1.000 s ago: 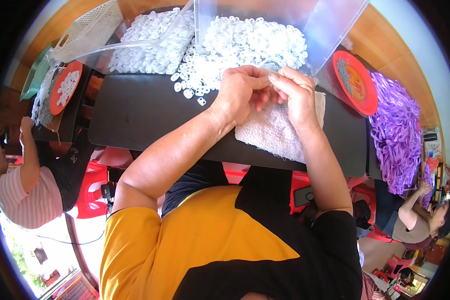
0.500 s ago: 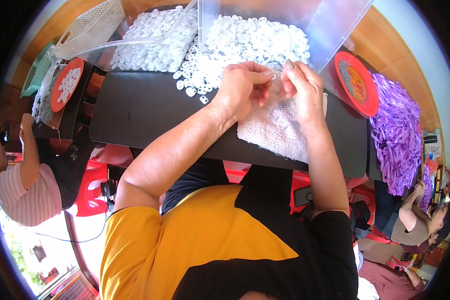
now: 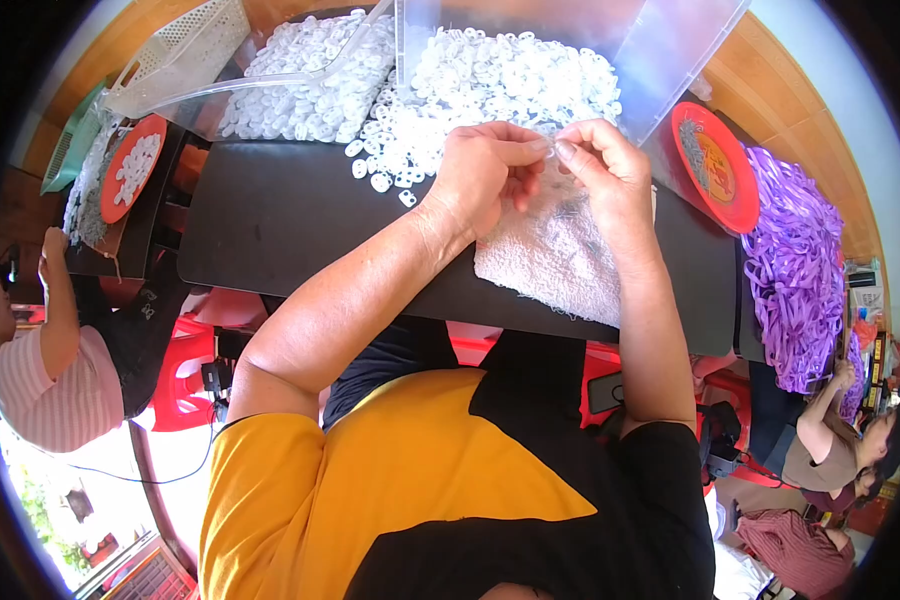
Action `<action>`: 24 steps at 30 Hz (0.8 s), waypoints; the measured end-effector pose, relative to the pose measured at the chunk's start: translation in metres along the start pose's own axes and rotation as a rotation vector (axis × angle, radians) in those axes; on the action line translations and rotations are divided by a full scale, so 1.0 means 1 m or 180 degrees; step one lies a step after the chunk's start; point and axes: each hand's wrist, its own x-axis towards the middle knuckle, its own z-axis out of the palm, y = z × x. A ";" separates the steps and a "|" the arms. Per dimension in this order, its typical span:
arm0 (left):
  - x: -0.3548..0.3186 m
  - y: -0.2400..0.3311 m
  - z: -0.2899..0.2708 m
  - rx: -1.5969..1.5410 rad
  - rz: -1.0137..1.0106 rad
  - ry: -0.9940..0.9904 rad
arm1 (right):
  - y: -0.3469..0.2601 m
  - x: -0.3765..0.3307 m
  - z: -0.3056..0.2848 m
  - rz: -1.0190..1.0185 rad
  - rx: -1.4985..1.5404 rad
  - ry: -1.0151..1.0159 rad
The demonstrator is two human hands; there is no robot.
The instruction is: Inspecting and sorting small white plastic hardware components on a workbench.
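My left hand (image 3: 485, 172) pinches a small white plastic piece (image 3: 550, 149) between thumb and forefinger. My right hand (image 3: 612, 170) meets it there, thumb and forefinger pressed together at the piece; what those fingertips grip is too small to make out. Beneath both hands lies a pale pink towel (image 3: 555, 265) on the dark table (image 3: 300, 220). Just beyond my left hand spreads a heap of small white oval plastic pieces (image 3: 510, 80) with holes, spilling from a clear plastic bin (image 3: 660, 75) tipped on its side. A few loose ones lie near my left wrist.
Another white heap (image 3: 310, 80) lies at the far left. A red plate (image 3: 715, 165) with thin grey pieces and a pile of purple straps (image 3: 795, 265) are at the right. A red plate (image 3: 133, 170) of white pieces stands left. Co-workers sit on both sides.
My right hand has moved slightly, bringing its thumb and forefinger in against the white piece. My left hand stays almost still. At the right, a co-worker in a striped top has shifted.
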 end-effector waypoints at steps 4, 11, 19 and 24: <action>0.000 -0.001 0.002 -0.0051 -0.0003 -0.0039 | 0.000 0.000 0.001 -0.0124 -0.0252 0.0167; 0.000 -0.004 0.003 0.0080 0.0310 0.0104 | 0.004 -0.005 0.007 -0.0608 -0.0825 0.0165; -0.003 -0.006 0.005 0.0405 0.0531 0.0217 | 0.005 -0.008 0.015 -0.0088 -0.0252 0.0209; -0.001 -0.005 0.004 0.0291 0.0501 0.0196 | 0.001 -0.006 0.015 0.0386 0.0240 0.0221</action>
